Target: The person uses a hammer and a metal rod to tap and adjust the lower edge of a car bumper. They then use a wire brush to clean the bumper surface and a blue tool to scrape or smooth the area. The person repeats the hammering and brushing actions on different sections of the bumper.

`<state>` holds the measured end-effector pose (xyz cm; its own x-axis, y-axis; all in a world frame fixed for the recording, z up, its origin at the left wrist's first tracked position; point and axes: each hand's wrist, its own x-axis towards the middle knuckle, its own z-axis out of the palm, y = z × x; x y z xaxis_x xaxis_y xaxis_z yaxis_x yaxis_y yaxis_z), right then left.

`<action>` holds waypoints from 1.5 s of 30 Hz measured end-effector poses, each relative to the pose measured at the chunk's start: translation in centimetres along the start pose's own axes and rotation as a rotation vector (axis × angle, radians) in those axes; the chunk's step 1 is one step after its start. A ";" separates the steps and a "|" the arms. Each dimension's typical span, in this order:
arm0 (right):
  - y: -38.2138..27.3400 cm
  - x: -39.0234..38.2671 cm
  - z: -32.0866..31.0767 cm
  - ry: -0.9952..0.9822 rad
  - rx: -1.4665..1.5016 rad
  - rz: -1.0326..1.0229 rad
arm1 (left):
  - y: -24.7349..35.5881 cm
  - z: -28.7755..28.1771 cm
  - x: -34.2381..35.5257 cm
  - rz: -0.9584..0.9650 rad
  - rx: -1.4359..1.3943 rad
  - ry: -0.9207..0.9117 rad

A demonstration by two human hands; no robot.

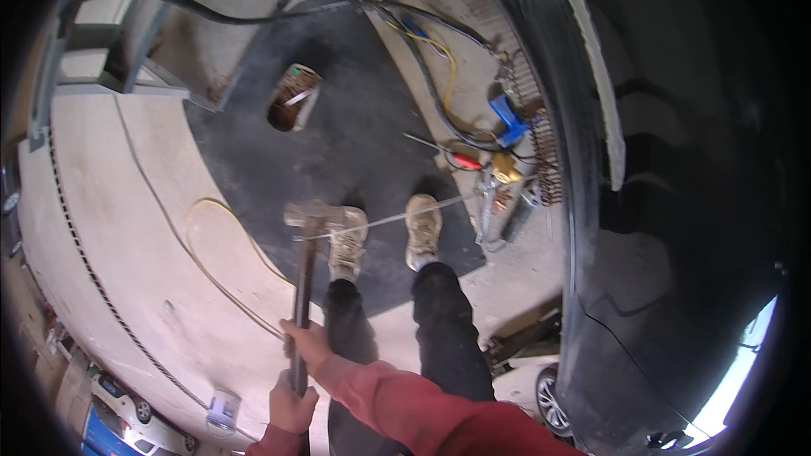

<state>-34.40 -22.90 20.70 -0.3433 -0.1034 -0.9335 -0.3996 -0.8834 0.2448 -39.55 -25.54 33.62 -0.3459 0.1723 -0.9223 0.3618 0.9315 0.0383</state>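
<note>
A sledgehammer [304, 291] is held in both my hands, its handle running nearly upright in the picture and its metal head away from me. My right hand [309, 348], reaching across from the right in a red sleeve, is closed around the middle of the handle. Lower on the handle, my left hand [290, 405] is wrapped round it too. In the picture the hammer head lies beside my left shoe [348, 241]; how high it hangs I cannot tell. A thin pale rod or line [389, 219] crosses from near the head toward the tools at the right.
A dark mat [372, 101] lies underfoot, bearing a box of small rusty-brown pieces [293, 100]. At right, a blue tool [508, 122], a red-handled tool [467, 161] and cables stand beside a large dark panel [667, 287]. A hose [190, 241] and a bucket [223, 410] are at left.
</note>
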 end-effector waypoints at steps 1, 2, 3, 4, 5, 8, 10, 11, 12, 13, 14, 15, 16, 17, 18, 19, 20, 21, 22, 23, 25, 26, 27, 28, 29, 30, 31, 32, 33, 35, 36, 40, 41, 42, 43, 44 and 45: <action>-0.2 -0.8 -0.7 0.014 -0.021 0.026 | 0.6 1.2 -0.8 0.071 -0.018 0.040; -0.7 -1.4 -1.5 0.023 -0.043 0.037 | 1.3 2.2 -1.3 0.040 -0.128 0.006; -1.1 -2.2 -2.3 0.025 -0.081 0.066 | 1.8 3.2 -2.7 -0.001 -0.232 -0.035; -1.8 -2.7 -3.2 0.025 -0.127 0.078 | 2.4 4.1 -3.9 -0.041 -0.343 -0.073; -2.5 -3.3 -4.1 0.042 -0.140 0.079 | 2.8 5.1 -4.9 -0.072 -0.470 -0.089; -4.8 -4.3 -6.3 0.098 -0.244 0.045 | 2.3 6.6 -7.4 -0.210 -0.742 -0.279; -5.9 -4.2 -7.3 0.119 -0.276 0.015 | 0.9 6.6 -8.3 -0.327 -0.800 -0.409; -5.9 -4.0 -7.6 0.142 -0.250 0.012 | 0.1 6.6 -8.6 -0.379 -0.822 -0.477; -5.8 -3.6 -7.7 0.152 -0.216 -0.003 | -0.8 6.5 -8.6 -0.367 -0.790 -0.467; -5.1 -3.4 -7.7 0.175 -0.289 -0.014 | -1.6 6.3 -8.6 -0.355 -0.755 -0.456; -4.3 -3.0 -7.6 0.211 -0.363 -0.045 | -2.3 6.3 -8.7 -0.338 -0.719 -0.442; -3.1 -2.8 -7.6 0.242 -0.370 -0.014 | -2.9 6.3 -9.2 -0.305 -0.732 -0.396; -1.7 -2.4 -7.4 0.245 -0.351 0.069 | -3.6 6.2 -9.7 -0.391 -0.772 -0.406; -0.1 -2.0 -7.1 0.226 -0.399 0.116 | -4.1 6.3 -10.3 -0.412 -0.774 -0.360; 1.2 -1.6 -7.1 0.172 -0.440 0.200 | -4.6 6.3 -10.8 -0.427 -0.773 -0.312; 2.0 -1.3 -7.5 0.197 -0.441 0.157 | -5.2 6.4 -11.2 -0.438 -0.844 -0.335; 2.6 -0.9 -7.9 0.189 -0.435 0.155 | -5.7 6.5 -11.1 -0.445 -0.832 -0.346; 3.0 -0.7 -8.5 0.217 -0.452 0.195 | -6.1 6.7 -11.2 -0.458 -0.823 -0.362; 3.0 -0.4 -9.2 0.259 -0.397 0.198 | -6.4 7.2 -11.0 -0.457 -0.822 -0.375; 2.6 -0.2 -9.9 0.244 -0.410 0.162 | -6.6 7.9 -10.6 -0.431 -0.831 -0.385; 1.1 -0.3 -11.1 0.290 -0.373 0.106 | -6.6 8.9 -9.8 -0.401 -0.830 -0.405; 0.1 -0.5 -11.5 0.249 -0.303 0.037 | -6.3 9.6 -9.2 -0.277 -0.823 -0.389; -1.2 -0.7 -11.9 0.264 -0.360 0.053 | -6.0 10.2 -8.7 -0.156 -0.811 -0.377; -2.5 -1.2 -12.0 0.267 -0.245 0.026 | -5.6 10.5 -8.2 -0.033 -0.797 -0.367; -4.0 -1.7 -12.3 0.298 -0.242 0.020 | -5.2 10.7 -7.8 -0.124 -0.859 -0.455; -5.3 -2.1 -12.2 0.272 -0.222 0.007 | -4.8 10.8 -7.3 -0.133 -0.873 -0.483; -6.2 -2.5 -12.0 0.308 -0.231 -0.025 | -4.5 10.5 -7.0 -0.146 -0.884 -0.513; -6.6 -2.7 -11.5 0.342 -0.230 -0.068 | -4.3 10.1 -6.9 -0.162 -0.894 -0.543; -6.4 -2.7 -10.8 0.407 -0.213 -0.080 | -4.2 9.4 -6.9 -0.177 -0.857 -0.529; -4.1 -2.2 -9.2 0.408 -0.325 -0.005 | -4.6 7.5 -7.3 -0.215 -0.779 -0.496; -1.8 -1.2 -8.0 0.404 -0.426 0.053 | -5.0 6.1 -8.1 -0.322 -0.807 -0.469; 5.1 -0.1 -8.4 0.354 -0.429 0.223 | -5.8 4.3 -10.7 -0.445 -0.685 -0.404; 5.7 0.3 -9.2 0.317 -0.443 0.168 | -5.8 4.7 -10.7 -0.446 -0.741 -0.415; 5.8 0.5 -10.0 0.382 -0.476 0.114 | -5.8 5.1 -10.5 -0.445 -0.766 -0.443; 5.9 0.4 -10.6 0.338 -0.407 0.167 | -5.8 5.4 -10.5 -0.463 -0.780 -0.487; 5.2 0.5 -11.3 0.322 -0.387 0.170 | -5.7 6.1 -10.2 -0.473 -0.804 -0.492; 4.3 0.5 -11.9 0.264 -0.339 0.111 | -5.5 7.0 -10.0 -0.480 -0.837 -0.495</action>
<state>-26.19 -32.14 18.14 -0.1219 -0.2800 -0.9522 -0.0558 -0.9559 0.2882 -32.00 -34.62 39.90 0.1618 -0.2420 -0.9567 -0.4889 0.8225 -0.2907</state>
